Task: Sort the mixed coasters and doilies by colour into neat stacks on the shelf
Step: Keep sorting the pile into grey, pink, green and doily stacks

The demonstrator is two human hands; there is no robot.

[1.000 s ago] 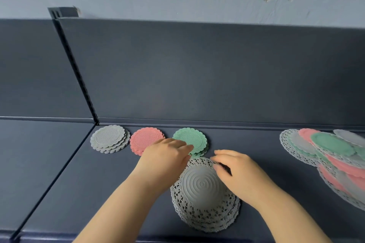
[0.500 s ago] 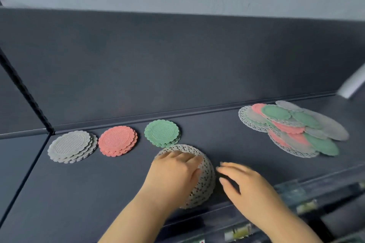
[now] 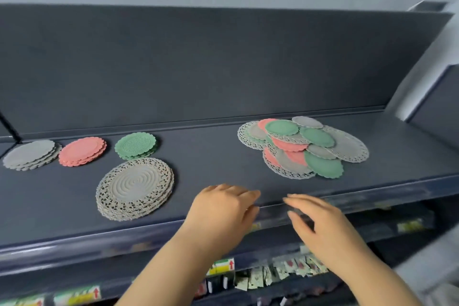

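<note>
Mixed pile (image 3: pixel 303 146): unsorted, on right half of shelf (image 3: pixel 211 156), beyond and right of both hands | right hand (image 3: pixel 320 226): nearer the pile, fingers relaxed, empty | left hand (image 3: pixel 223 208): loosely bent, empty, at shelf front edge | sorted, left: grey stack (image 3: pixel 29 154), pink stack (image 3: pixel 83 151), green stack (image 3: pixel 135 145), doily stack (image 3: pixel 135 187) in front.

A wide strip of bare shelf (image 3: pixel 211 156) runs through the middle of the frame, from the front lip to the back panel (image 3: pixel 198 62). It lies between the lace doily stack (image 3: pixel 135 187) at lower left and the mixed pile (image 3: pixel 303 146) at right. At the left, the grey stack (image 3: pixel 29 154), pink stack (image 3: pixel 82 151) and green stack (image 3: pixel 136 144) crowd the back, with only slivers between them. The green stack sits tight behind the doilies. Bare surface also shows in front of the grey and pink stacks.
</note>
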